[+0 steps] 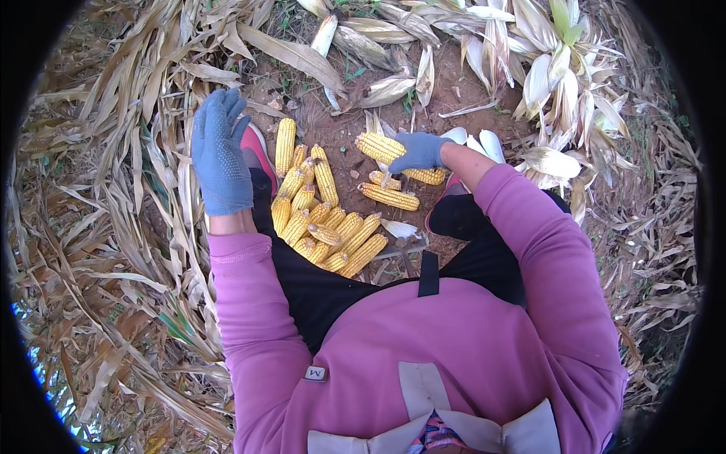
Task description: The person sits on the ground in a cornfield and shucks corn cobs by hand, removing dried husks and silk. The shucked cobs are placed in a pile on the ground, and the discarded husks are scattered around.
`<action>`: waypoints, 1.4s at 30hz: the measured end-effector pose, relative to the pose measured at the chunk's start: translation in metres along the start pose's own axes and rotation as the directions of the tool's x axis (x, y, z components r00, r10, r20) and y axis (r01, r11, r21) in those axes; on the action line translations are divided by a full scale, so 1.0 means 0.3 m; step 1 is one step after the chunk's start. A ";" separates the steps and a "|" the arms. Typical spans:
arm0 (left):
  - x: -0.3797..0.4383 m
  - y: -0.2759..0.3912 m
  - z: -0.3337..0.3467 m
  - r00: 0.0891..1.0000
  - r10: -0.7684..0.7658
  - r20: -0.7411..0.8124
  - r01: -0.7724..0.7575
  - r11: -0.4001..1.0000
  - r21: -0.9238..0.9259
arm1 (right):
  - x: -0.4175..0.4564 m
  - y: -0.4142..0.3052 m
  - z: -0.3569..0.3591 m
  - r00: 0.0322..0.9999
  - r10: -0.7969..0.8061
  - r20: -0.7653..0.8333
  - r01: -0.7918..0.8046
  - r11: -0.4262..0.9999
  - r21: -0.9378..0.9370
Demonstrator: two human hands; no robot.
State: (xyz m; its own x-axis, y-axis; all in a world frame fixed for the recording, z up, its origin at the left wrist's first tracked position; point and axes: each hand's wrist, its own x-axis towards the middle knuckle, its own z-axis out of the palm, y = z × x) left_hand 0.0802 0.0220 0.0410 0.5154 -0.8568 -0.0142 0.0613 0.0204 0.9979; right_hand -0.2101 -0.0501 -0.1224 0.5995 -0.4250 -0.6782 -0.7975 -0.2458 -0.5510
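Observation:
My left hand [223, 153], in a grey-blue knit glove, is raised over dry corn leaves at the left, fingers together and holding nothing. In a matching glove, my right hand [418, 152] grips a husked yellow corn cob [380, 148] near its right end. Under and beside that hand are a second cob [426, 175], partly covered, a short cob [384, 180] and a longer one [389, 196] on the soil. A pile of husked cobs [317, 221] lies between my legs, with one upright-lying cob [285, 146] at its far end by my left shoe.
Cut dry corn stalks and leaves [142, 113] cover the left side. Unhusked ears [391, 91] and pale opened husks [561, 96] lie beyond and to the right. A loose husk piece [400, 228] is on the ground near the pile. Pink shoes [258, 150] flank the cobs.

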 end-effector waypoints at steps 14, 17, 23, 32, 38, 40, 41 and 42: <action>-0.072 0.026 -0.077 0.984 -0.113 0.138 0.121 0.991 -0.052 | 0.186 -0.053 0.583 0.993 0.041 0.113 -0.034 0.997 -0.062; -0.075 0.030 -0.040 0.969 -0.125 0.214 0.136 0.990 -0.036 | 0.270 0.066 0.578 0.943 0.094 0.320 -0.023 0.976 -0.217; -0.098 0.010 -0.004 0.933 -0.177 0.314 0.173 0.984 0.040 | 0.245 0.183 0.468 0.954 0.232 0.191 -0.195 0.961 -0.196; -0.124 0.009 0.064 0.789 -0.345 0.508 0.232 0.933 0.274 | 0.275 0.130 0.283 0.933 0.286 -0.218 -0.257 0.955 0.151; -0.145 0.030 0.086 0.596 -0.357 0.719 0.158 0.930 0.331 | 0.444 0.093 0.071 0.912 0.098 -0.398 -0.160 0.979 -0.127; -0.130 0.034 0.076 0.577 -0.345 0.740 0.109 0.931 0.349 | 0.539 0.114 0.027 0.910 0.033 -0.414 -0.132 0.968 -0.212; -0.116 0.034 0.072 0.562 -0.337 0.755 0.081 0.931 0.356 | 0.582 0.148 -0.002 0.877 0.061 -0.477 -0.197 0.951 -0.240; -0.111 0.042 0.072 0.586 -0.401 0.704 0.145 0.907 0.396 | 0.625 0.172 -0.022 0.846 0.079 -0.527 -0.253 0.930 -0.267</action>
State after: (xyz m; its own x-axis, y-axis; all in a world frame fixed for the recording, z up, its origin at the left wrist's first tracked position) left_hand 0.0453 0.0397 0.0556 -0.3240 -0.8730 -0.3645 -0.2086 -0.3099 0.9276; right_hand -0.1392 -0.1483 -0.2748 0.4089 -0.8381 -0.3611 -0.9112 -0.3535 -0.2114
